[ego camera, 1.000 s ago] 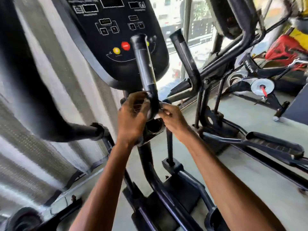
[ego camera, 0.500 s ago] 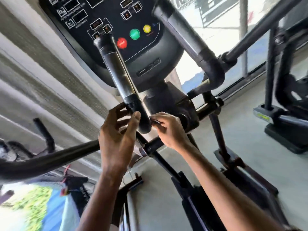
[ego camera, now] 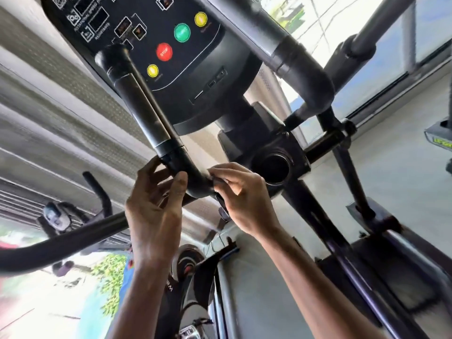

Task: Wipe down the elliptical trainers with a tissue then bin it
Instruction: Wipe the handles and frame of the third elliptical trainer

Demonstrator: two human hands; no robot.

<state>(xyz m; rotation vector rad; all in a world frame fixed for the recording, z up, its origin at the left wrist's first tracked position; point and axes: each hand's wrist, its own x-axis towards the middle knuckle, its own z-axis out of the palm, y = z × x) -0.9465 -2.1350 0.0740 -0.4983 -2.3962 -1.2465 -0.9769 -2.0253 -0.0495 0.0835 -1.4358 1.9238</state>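
The elliptical trainer's black console, with red, green and yellow buttons, fills the top of the head view. Its left fixed handle runs down to a curved bend. My left hand wraps that bend, thumb in front and fingers behind. My right hand presses pinched fingertips against the bend's right side. Only a small pale scrap, apparently the tissue, shows at those fingertips; the rest is hidden.
A round cup holder sits just right of my right hand. The right handle crosses above it. A long black swing arm passes under my left forearm. Another exercise machine stands at the left, grey floor at the right.
The view has closed in and tilted up toward the console. Both hands stay at the handle's bend, and the right fingertips have shifted slightly along it.
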